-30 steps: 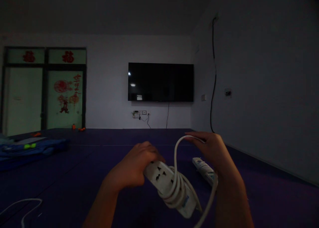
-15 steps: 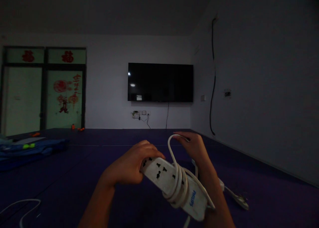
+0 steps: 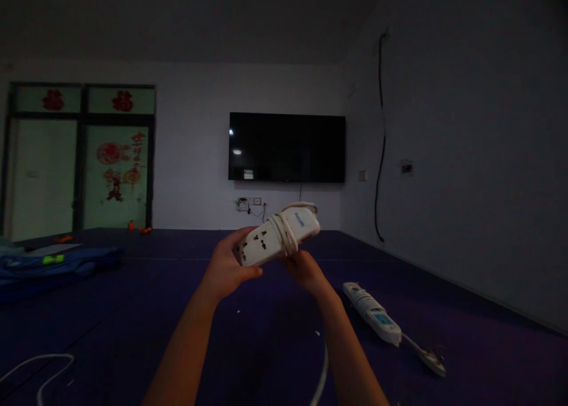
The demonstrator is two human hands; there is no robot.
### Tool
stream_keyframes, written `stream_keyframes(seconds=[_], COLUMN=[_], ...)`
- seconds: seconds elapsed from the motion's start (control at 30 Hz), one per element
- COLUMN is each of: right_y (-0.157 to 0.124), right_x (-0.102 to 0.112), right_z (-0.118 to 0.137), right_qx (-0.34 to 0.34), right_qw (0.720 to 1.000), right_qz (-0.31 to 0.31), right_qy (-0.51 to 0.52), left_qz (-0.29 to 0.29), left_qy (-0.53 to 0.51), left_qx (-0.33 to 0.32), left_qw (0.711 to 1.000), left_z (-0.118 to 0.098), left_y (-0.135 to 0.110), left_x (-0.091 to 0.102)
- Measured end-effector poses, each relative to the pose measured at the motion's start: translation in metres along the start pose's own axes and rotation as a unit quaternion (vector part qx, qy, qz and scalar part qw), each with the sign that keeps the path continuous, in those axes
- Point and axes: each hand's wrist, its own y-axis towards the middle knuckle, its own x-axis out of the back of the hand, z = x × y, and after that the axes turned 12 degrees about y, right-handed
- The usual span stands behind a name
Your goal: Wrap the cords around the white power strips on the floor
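Observation:
I hold a white power strip (image 3: 280, 234) up at chest height, tilted with its far end higher. Its white cord is wound several times round the middle of the strip, and a loose length of cord (image 3: 320, 377) hangs down between my forearms. My left hand (image 3: 226, 266) is closed on the strip's near end. My right hand (image 3: 303, 269) is below the strip, its fingers closed on the cord or the strip's underside; which one is hidden.
A second white power strip (image 3: 373, 313) with its cord and plug (image 3: 432, 360) lies on the dark purple floor to the right. A white cable (image 3: 39, 364) lies at bottom left. Blue items (image 3: 53, 264) sit at left. A wall TV (image 3: 286, 147) hangs ahead.
The strip has been raised from lap height and swung up to the left. My right hand dropped from above the cord loop to beneath the strip. The cord loop is now snug.

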Motion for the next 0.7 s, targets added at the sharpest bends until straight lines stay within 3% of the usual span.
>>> stream_keyframes(seconds=[0.17, 0.33, 0.5, 0.7], right_y=[-0.003, -0.004, -0.007, -0.010], right_x=[-0.004, -0.001, 0.006, 0.022], right_z=[0.009, 0.019, 0.030, 0.042], right_qx=[0.011, 0.001, 0.013, 0.069], right_qw=[0.999, 0.999, 1.000, 0.995], right_qz=[0.045, 0.038, -0.001, -0.050], right_qy=[-0.023, -0.028, -0.021, -0.046], left_qz=[-0.134, -0.221, -0.251, -0.257], left_qy=[0.008, 0.078, 0.163, 0.284], left_qx=[0.077, 0.066, 0.037, 0.025], left_qw=[0.988, 0.970, 0.954, 0.923], left_z=[-0.003, 0.009, 0.026, 0.030], left_y=[0.003, 0.007, 0.009, 0.009], left_x=[0.003, 0.018, 0.030, 0.035])
